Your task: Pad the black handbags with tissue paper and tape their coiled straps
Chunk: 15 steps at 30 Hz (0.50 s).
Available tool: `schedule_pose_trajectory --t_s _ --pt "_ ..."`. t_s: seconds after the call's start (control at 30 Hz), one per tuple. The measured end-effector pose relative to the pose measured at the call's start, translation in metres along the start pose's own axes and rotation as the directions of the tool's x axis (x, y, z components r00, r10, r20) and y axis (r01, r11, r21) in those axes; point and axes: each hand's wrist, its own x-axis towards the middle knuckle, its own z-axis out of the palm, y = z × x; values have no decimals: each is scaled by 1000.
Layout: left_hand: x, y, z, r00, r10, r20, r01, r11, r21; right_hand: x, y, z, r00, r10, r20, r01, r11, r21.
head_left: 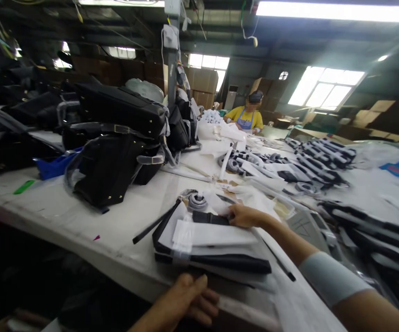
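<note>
A flat black bag (220, 263) lies near the table's front edge, with white wrapping paper (213, 234) over its upper face and clear tape (183, 244) across its left part. My right hand (246, 216) is at the bag's far side, its fingers curled at the right end of a short black strap piece (208, 217). Just left of those fingers is a coil wrapped in pale material (197, 201). Below the bag's near edge, my left hand (190, 299) is beside the table edge, thumb and fingers apart, with nothing seen in it.
Finished-looking black handbags (109, 166) are piled at left, near a blue plastic piece (56, 165) and a green strip (24, 186). Wrapped straps (310, 161) cover the table's right side. More black-and-white pieces (375, 244) lie at right. A person in yellow (246, 117) works across the table.
</note>
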Motion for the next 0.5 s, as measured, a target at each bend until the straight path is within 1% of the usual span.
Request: schedule_pose_trajectory --t_s 0.03,0.07,0.1,0.13,0.17,0.2,0.23,0.27,0.3,0.33,0.37,0.4,0.43,0.47,0.5 --pt "-3 3 -4 997 -27 71 16 989 150 0 8 2 1000 -15 -19 15 1000 17" --pt "-9 9 -9 991 -25 134 -18 951 308 -2 15 3 999 -31 -32 33 999 38" --pt "-16 17 -13 984 29 178 -109 883 456 -4 20 3 998 -47 -47 50 997 59" --pt "-24 26 -17 967 149 206 -243 775 583 -6 25 4 996 -60 -63 65 995 80" --pt "-32 36 -19 908 330 257 -414 621 666 -8 29 5 994 -69 -84 77 992 98" --pt "-39 46 -20 792 518 324 -566 422 708 -9 32 6 991 -74 -108 87 990 113" --pt "-43 54 -20 641 660 392 -651 196 734 -10 33 8 988 -76 -135 93 988 124" --pt "-44 61 -19 506 736 450 -652 -15 758 -11 34 10 984 -77 -161 99 986 133" --pt "-43 65 -17 427 755 497 -587 -187 788 -12 33 12 980 -78 -185 105 985 139" --pt "-39 67 -15 417 738 531 -486 -312 816 -13 32 14 975 -79 -207 111 983 146" --pt "-32 66 -13 452 702 550 -383 -404 831 -15 29 17 969 -85 -231 122 982 147" --pt "-24 63 -11 511 652 560 -299 -476 827 -17 26 19 961 -101 -258 140 980 138" --pt "-15 58 -9 554 604 574 -247 -539 805 -20 22 20 949 -129 -288 169 979 116" --pt "-6 52 -8 564 576 592 -208 -595 777 -22 18 21 934 -165 -316 200 976 82" --pt "2 45 -7 562 567 602 -168 -635 754 -25 13 22 916 -197 -350 225 973 42"
